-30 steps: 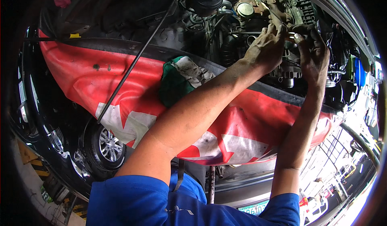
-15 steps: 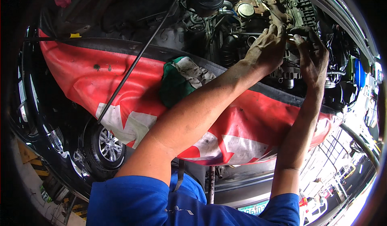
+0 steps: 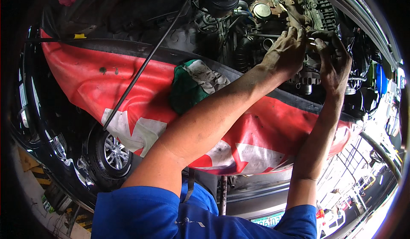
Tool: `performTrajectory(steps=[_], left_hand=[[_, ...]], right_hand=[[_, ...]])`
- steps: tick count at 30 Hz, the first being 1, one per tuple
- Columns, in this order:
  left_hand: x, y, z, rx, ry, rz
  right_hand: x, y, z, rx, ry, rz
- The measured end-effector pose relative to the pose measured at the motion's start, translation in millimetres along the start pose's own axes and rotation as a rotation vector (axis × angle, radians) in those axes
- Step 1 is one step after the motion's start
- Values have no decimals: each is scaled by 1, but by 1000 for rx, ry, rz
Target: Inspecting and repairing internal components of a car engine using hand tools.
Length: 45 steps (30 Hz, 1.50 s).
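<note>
Over the open engine bay, both my hands are raised close together at the engine (image 3: 294, 15). The fingers of my left hand (image 3: 282, 56) are bent and drawn together, their tips beside the metal engine parts. To its right, my right hand (image 3: 335, 64) has its thumb and fingers curled toward the left fingertips. A small pale, shiny piece (image 3: 313, 42) shows between the two hands; its kind is too small to tell. What each hand grips is mostly hidden by the fingers.
A red and white fender cover (image 3: 115, 74) drapes over the car's edge under my forearms. On it lies a bunched green and grey-white cloth (image 3: 188, 87). A thin black prop rod (image 3: 147, 59) crosses at the left. A ribbed black hose (image 3: 242, 53) is left of my left hand.
Both hands have shifted slightly to the right, still close together. The pale piece between them looks brighter. The cloth and cover stay put.
</note>
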<state>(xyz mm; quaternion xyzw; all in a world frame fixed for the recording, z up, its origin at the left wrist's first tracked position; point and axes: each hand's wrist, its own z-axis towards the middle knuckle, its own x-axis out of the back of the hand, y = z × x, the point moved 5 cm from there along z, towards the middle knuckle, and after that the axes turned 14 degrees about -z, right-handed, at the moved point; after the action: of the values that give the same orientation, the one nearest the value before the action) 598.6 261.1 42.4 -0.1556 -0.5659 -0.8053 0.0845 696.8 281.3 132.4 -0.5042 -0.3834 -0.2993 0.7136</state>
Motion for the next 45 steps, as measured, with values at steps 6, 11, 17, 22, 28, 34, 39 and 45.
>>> performTrajectory(steps=[6,11,17,22,28,34,39,45], left_hand=[[7,5,2,-59,44,38],[7,5,1,-38,50,43],[5,0,-1,-91,103,85],[1,-3,0,-8,27,58],[4,0,-2,-86,80,138],[4,-2,1,82,-54,44],[6,10,4,-166,146,18],[12,32,6,-263,162,-286]], right_hand=[[2,6,-2,-92,-23,-5],[-1,7,0,-41,-4,-34],[-1,4,2,-12,-2,-26],[-4,11,1,-26,-36,-30],[-2,9,0,0,-13,-64],[-1,5,0,-81,-107,-48],[-3,3,0,-119,-192,142],[-13,8,1,-44,-176,249]])
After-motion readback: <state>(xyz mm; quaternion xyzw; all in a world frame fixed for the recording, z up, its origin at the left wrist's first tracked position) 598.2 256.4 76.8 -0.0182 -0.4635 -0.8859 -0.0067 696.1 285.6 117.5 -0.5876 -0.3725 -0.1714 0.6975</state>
